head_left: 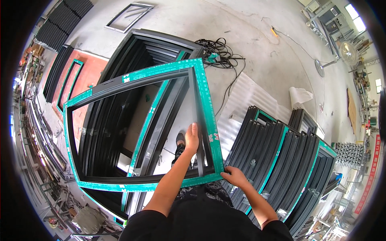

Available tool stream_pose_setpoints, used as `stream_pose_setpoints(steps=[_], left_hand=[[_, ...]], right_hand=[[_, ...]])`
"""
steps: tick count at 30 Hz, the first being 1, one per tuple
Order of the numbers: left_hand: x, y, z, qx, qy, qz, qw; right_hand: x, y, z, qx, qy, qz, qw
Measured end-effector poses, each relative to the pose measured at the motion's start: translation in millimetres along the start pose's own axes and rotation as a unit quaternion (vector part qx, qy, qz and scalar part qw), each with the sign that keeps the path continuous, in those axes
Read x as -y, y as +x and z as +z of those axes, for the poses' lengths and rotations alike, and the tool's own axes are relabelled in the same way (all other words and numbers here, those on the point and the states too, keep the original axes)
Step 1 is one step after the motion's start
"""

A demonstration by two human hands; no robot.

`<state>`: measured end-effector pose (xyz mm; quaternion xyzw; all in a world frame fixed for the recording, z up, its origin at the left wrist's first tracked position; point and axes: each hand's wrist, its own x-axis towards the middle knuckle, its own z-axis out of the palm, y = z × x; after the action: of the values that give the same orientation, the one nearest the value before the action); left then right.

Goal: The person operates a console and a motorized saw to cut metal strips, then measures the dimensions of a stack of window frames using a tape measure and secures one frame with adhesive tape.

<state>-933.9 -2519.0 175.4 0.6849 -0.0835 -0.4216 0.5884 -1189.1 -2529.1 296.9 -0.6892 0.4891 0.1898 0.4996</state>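
A large window frame (208, 100), dark inside and faced with green protective film, is tilted in front of me. My left hand (192, 139) reaches across its opening and grips the inner edge of its right-hand bar, thumb up. At the lower right corner, my right hand (234, 176) is closed on the frame's outer edge. Through the opening I see a row of dark frames (108, 120) standing upright, with a green-filmed bar (150, 110) among them. How the held frame's far side is supported cannot be made out.
More dark frames (265, 148) stand packed on my right, beside white foam sheeting (251, 94). Black straps (221, 54) lie coiled on the floor behind. A small frame (128, 17) lies at the far left. A standing fan (349, 52) is at the far right.
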Motion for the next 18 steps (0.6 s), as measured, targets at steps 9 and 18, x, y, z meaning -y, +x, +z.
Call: stream_pose_setpoints(steps=[9,18], left_hand=[[-3.3,5.3,5.7,-0.022,0.048,0.043,0.998],[-26.3,-5.6,35.4,-0.102,0.191,0.065,0.974]], right_hand=[[2.5,-1.2,2.5,-0.037,-0.004,-0.018,0.999],[5.0,2.5,-0.4,-0.022,-0.055,-0.035,0.998]])
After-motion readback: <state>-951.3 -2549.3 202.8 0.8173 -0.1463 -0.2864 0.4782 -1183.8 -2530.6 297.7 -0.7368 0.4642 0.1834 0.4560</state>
